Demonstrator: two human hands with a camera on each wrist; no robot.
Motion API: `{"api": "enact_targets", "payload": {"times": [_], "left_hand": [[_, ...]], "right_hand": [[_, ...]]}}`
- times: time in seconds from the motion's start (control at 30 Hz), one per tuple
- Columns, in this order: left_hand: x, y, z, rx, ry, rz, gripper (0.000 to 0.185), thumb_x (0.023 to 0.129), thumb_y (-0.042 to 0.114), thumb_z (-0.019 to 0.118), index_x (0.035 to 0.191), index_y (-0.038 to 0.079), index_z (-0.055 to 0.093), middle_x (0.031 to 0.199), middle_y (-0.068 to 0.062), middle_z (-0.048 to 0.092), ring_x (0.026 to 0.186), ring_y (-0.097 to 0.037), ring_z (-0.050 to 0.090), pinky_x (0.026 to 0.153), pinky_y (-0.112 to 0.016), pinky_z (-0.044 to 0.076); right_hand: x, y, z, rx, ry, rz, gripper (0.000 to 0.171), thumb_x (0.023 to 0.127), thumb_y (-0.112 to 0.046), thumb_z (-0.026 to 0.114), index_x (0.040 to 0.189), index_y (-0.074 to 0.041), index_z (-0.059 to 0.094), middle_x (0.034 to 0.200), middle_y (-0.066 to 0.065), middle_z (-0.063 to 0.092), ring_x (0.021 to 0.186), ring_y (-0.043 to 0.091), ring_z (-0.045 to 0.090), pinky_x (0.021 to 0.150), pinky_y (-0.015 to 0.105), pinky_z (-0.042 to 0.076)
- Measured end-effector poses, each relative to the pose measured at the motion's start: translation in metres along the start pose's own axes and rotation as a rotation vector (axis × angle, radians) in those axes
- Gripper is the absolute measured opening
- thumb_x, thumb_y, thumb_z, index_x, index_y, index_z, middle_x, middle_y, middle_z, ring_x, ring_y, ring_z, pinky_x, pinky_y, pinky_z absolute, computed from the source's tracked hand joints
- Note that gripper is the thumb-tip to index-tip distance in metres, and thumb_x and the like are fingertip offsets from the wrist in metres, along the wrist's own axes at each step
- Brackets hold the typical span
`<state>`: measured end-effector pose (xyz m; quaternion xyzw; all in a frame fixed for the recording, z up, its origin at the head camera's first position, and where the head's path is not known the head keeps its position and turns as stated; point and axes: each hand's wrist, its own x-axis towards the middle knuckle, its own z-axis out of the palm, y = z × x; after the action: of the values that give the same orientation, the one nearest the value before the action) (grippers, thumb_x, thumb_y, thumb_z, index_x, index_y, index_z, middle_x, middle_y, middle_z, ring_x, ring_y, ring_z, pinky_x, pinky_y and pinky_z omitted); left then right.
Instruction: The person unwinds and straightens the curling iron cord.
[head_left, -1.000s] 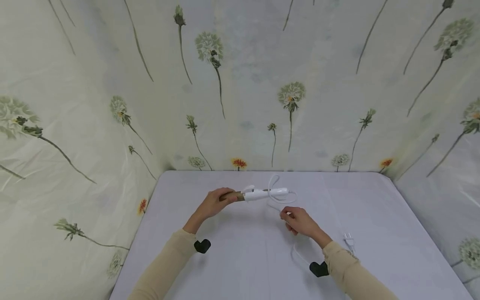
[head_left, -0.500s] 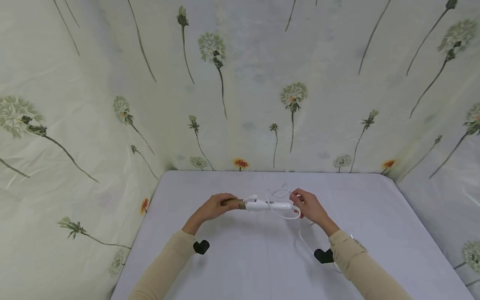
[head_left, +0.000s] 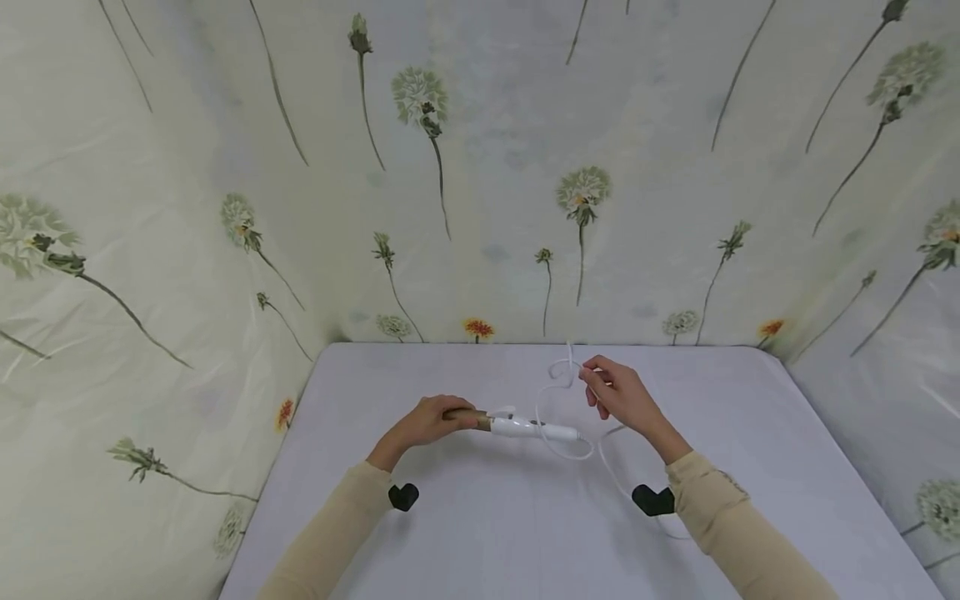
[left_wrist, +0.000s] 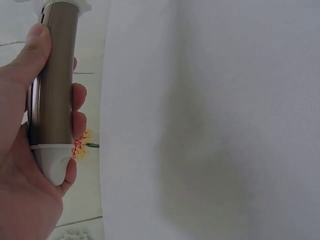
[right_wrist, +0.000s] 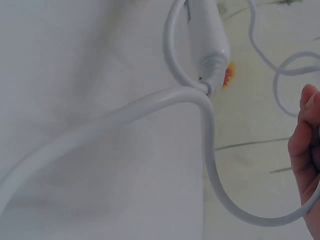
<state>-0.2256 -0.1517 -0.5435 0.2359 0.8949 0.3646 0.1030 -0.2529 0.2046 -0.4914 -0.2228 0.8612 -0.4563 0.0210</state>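
The left hand (head_left: 423,423) grips the curling iron (head_left: 510,425) by its brown barrel above the table (head_left: 480,533). The right hand (head_left: 622,396) pinches a lifted loop of white cord (head_left: 558,371). Most of the cord looks loose, so winding seems barely begun.

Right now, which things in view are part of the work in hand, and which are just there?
In use:
- curling iron, barrel gripped by the left hand
- white cord, pinched and lifted by the right hand

Just there:
- white table
- dandelion-print backdrop

Right hand (head_left: 622,396) lifted cord (head_left: 558,375) up off curling iron (head_left: 517,425) handle; iron lowered slightly.
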Motion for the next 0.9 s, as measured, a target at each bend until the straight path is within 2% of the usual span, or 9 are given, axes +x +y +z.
{"api": "enact_targets", "payload": {"times": [0.13, 0.4, 0.63, 0.8, 0.9], "left_hand": [[0.004, -0.005, 0.003, 0.024, 0.031, -0.001, 0.036, 0.091, 0.048, 0.057, 0.116, 0.024, 0.065, 0.105, 0.006, 0.067, 0.083, -0.009, 0.054, 0.076, -0.032, 0.042], [0.012, -0.020, 0.012, 0.062, 0.100, -0.043, 0.040, 0.092, 0.047, 0.056, 0.120, 0.019, 0.063, 0.117, 0.000, 0.066, 0.102, -0.019, 0.057, 0.095, -0.050, 0.033], [0.028, -0.038, 0.019, 0.117, 0.224, -0.057, 0.036, 0.090, 0.046, 0.059, 0.115, 0.021, 0.065, 0.112, 0.002, 0.067, 0.095, -0.017, 0.057, 0.087, -0.044, 0.034], [0.039, -0.045, 0.021, 0.151, 0.279, -0.066, 0.038, 0.089, 0.047, 0.060, 0.115, 0.021, 0.065, 0.107, 0.001, 0.068, 0.088, -0.017, 0.054, 0.078, -0.038, 0.028], [0.043, -0.047, 0.023, 0.167, 0.297, -0.080, 0.038, 0.088, 0.047, 0.061, 0.115, 0.020, 0.065, 0.103, 0.000, 0.068, 0.085, -0.017, 0.051, 0.076, -0.037, 0.026]], "right_hand": [[-0.004, -0.013, -0.001, 0.028, -0.025, -0.015, 0.019, 0.100, -0.029, 0.048, 0.102, -0.013, 0.057, 0.065, 0.014, 0.058, 0.041, 0.023, 0.050, 0.041, 0.030, 0.041], [-0.016, -0.035, 0.002, 0.022, -0.102, -0.069, 0.014, 0.099, -0.032, 0.050, 0.098, -0.020, 0.058, 0.062, 0.004, 0.057, 0.040, 0.019, 0.048, 0.040, 0.029, 0.040], [-0.033, -0.046, 0.018, -0.011, -0.204, -0.128, 0.010, 0.098, -0.032, 0.051, 0.096, -0.025, 0.057, 0.061, -0.002, 0.056, 0.040, 0.011, 0.048, 0.040, 0.026, 0.040], [-0.049, -0.044, 0.036, -0.105, -0.249, -0.190, 0.005, 0.098, -0.029, 0.053, 0.095, -0.027, 0.057, 0.059, -0.007, 0.055, 0.040, 0.006, 0.048, 0.045, 0.022, 0.041], [-0.058, -0.039, 0.049, -0.183, -0.257, -0.218, 0.005, 0.096, -0.029, 0.055, 0.095, -0.025, 0.059, 0.064, -0.010, 0.058, 0.044, 0.001, 0.050, 0.049, 0.020, 0.042]]}}
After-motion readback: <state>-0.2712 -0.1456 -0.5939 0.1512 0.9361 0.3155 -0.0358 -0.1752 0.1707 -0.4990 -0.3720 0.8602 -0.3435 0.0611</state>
